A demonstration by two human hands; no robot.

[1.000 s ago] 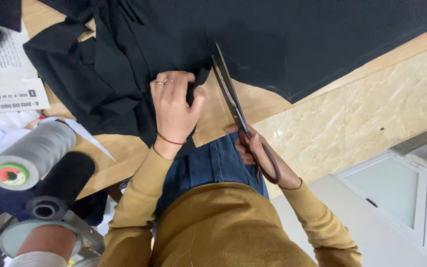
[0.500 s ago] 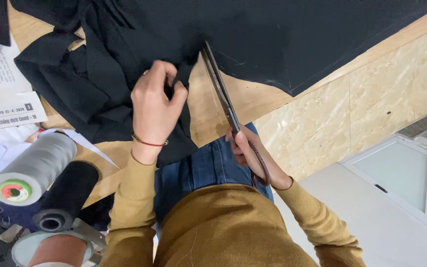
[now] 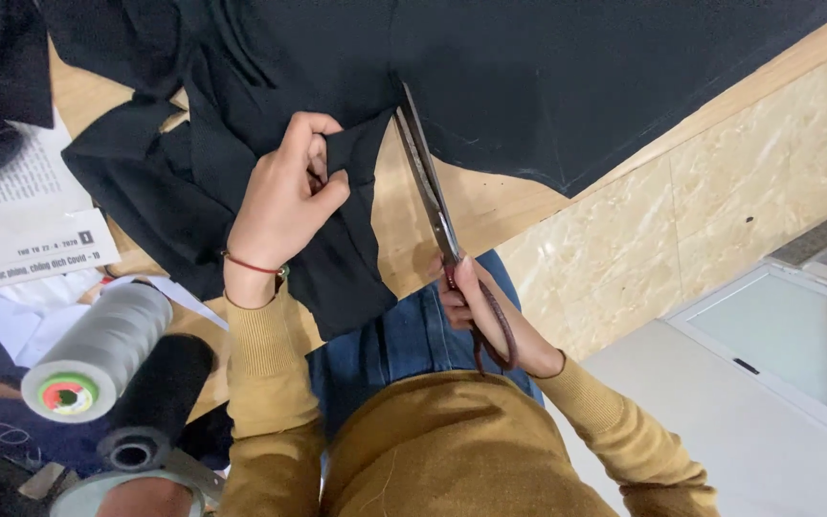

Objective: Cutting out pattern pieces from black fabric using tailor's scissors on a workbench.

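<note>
Black cloth (image 3: pixel 547 86) lies spread over a wooden table (image 3: pixel 490 206). My right hand (image 3: pixel 476 311) grips the dark handles of long metal scissors (image 3: pixel 428 182), whose blades point away from me into the cloth's cut edge. My left hand (image 3: pixel 284 206) pinches a flap of the cut black cloth (image 3: pixel 346 239) and lifts it just left of the blades. A red band circles my left wrist. I wear mustard sleeves and blue jeans.
A grey thread cone (image 3: pixel 98 349) and a black thread cone (image 3: pixel 160 397) lie at the lower left. Printed paper (image 3: pixel 21 230) rests on the left of the table. The table's chipboard side (image 3: pixel 720 211) drops to a pale floor with a white framed panel (image 3: pixel 777 330).
The scissors have advanced farther into the cloth. My left hand went from lying flat on the cloth to pinching and lifting the cut flap.
</note>
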